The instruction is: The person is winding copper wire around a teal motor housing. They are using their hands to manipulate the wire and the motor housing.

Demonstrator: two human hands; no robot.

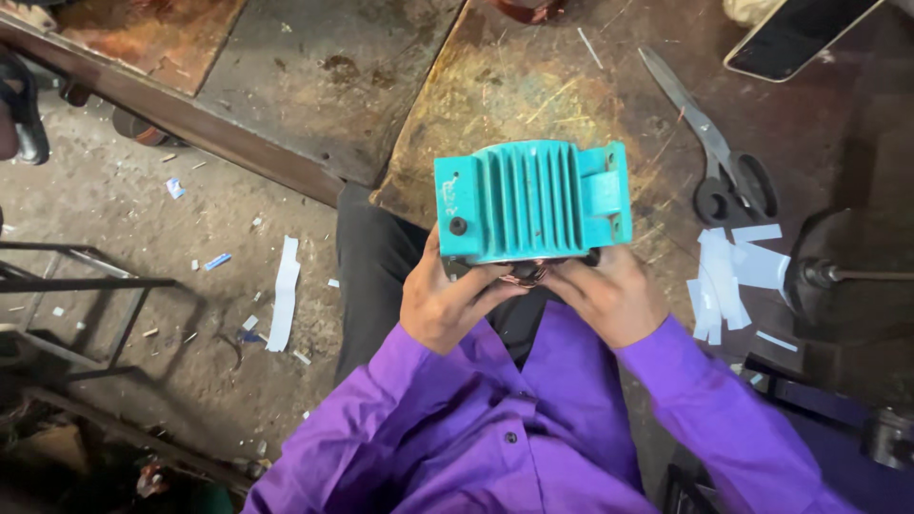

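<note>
A teal finned metal motor housing is held upright over the edge of a worn metal workbench. My left hand grips its near lower left side. My right hand grips its near lower right side. Copper wire windings show at the housing's underside between my fingers. Purple sleeves cover both arms.
Black-handled scissors lie on the bench to the right, above several white paper strips. A phone lies at the top right. A dark metal stand sits far right. Paper scraps litter the floor on the left, near a metal frame.
</note>
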